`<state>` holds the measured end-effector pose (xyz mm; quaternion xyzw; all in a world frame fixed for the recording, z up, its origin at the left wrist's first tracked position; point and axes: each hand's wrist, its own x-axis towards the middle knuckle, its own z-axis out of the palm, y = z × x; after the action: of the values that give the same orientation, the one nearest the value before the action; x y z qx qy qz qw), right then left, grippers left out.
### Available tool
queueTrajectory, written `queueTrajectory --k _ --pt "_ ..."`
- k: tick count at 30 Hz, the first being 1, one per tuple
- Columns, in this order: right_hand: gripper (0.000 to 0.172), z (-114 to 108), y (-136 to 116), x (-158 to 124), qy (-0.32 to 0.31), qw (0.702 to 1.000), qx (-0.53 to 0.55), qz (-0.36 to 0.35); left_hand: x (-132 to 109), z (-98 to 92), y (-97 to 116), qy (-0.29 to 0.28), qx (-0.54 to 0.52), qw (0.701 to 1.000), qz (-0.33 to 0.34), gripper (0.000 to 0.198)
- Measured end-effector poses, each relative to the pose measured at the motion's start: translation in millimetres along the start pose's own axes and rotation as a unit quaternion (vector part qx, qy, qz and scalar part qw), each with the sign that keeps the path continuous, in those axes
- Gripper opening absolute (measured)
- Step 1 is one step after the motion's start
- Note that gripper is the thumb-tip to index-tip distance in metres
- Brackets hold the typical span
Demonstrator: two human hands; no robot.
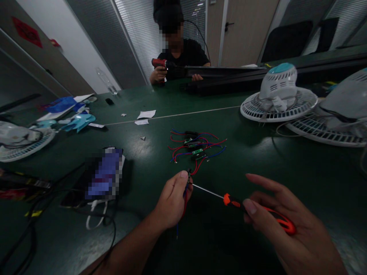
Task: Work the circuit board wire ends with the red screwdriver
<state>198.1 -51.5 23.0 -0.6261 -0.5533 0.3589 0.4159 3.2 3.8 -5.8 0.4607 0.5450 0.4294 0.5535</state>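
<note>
Pinching a small wired circuit board [188,176], the left hand [172,200] stays just beside the tip of an orange-handled screwdriver [232,200] curled in the right hand [286,217], above a green worktop [286,172] near more wired circuit boards [197,147].

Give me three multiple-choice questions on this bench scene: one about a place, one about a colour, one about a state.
1. Where do the small wired boards lie?
A) on the green workbench
B) on the fan
C) in a tray

2. What colour is the handle of the screwdriver?
A) blue
B) orange and black
C) white

3. What is the left hand doing?
A) lying open and empty
B) holding the screwdriver
C) gripping red and blue wires

Answers:
1. A, they sit in a heap on the bench beyond the hands.
2. B, those colours show beside the right hand.
3. C, the wires hang from its closed grip.
</note>
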Motion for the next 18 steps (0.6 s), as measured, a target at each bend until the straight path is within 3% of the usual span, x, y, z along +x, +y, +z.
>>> queueTrajectory --k 5,11,15,18 --pt "0.037 0 5 0 0.001 1.000 0.018 0.019 -1 -0.7 1 -0.017 0.008 1.000 0.003 0.039" --pt "0.044 -1 14 -2 0.010 0.990 0.132 0.056 -1 -0.4 0 -0.025 0.021 0.999 0.017 0.039" --pt "0.045 -1 6 -1 0.008 0.996 0.048 0.070 -2 0.0 1 -0.021 0.013 1.000 0.009 0.040" --pt "0.039 0 1 -2 0.011 0.999 0.009 0.033 -1 0.2 2 -0.010 0.002 1.000 0.005 0.039"
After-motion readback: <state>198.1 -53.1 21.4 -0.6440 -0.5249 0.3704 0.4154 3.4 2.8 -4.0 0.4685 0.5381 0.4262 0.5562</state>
